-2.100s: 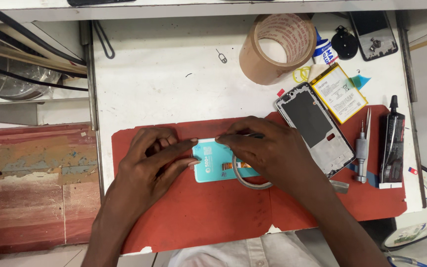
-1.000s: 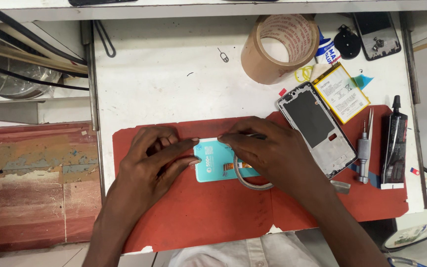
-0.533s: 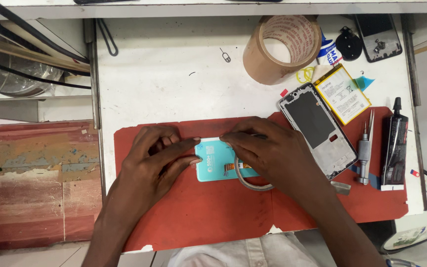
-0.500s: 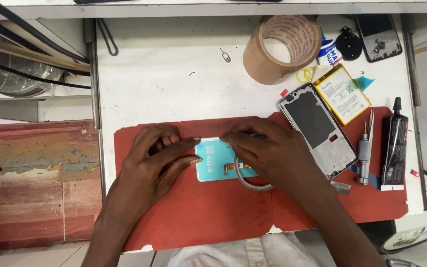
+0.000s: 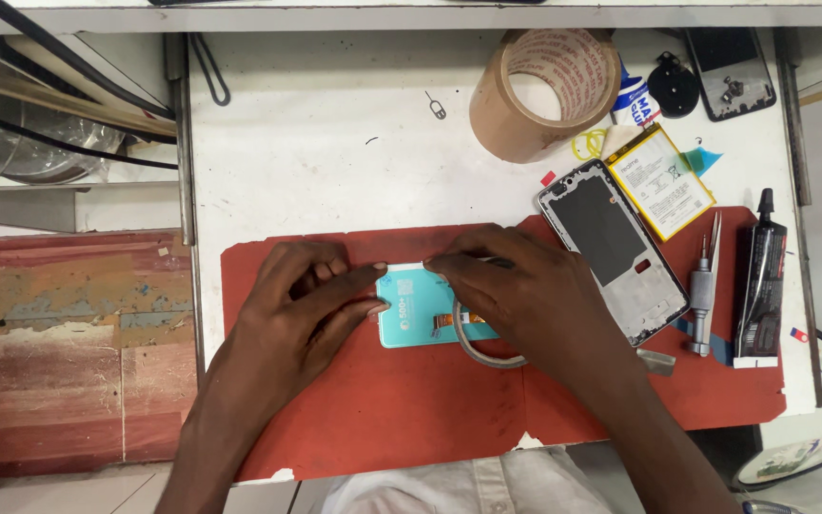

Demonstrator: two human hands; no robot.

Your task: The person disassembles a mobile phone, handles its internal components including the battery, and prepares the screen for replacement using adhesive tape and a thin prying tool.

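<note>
Now both hands on teal screen panel atop red mat: left hand pinching edge, right hand pressing down; bare phone frame right of panel, unassembled.

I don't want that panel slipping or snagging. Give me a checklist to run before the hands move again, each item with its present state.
1. Teal-backed screen panel lies flat on the red mat: ok.
2. Left hand and right hand both on the panel: ok.
3. Ribbon cable free of the fingers: cannot tell, right hand covers it.
4. Phone frame apart from the panel: ok.
5. Screwdriver and black glue tube parked to the right: ok.
</note>
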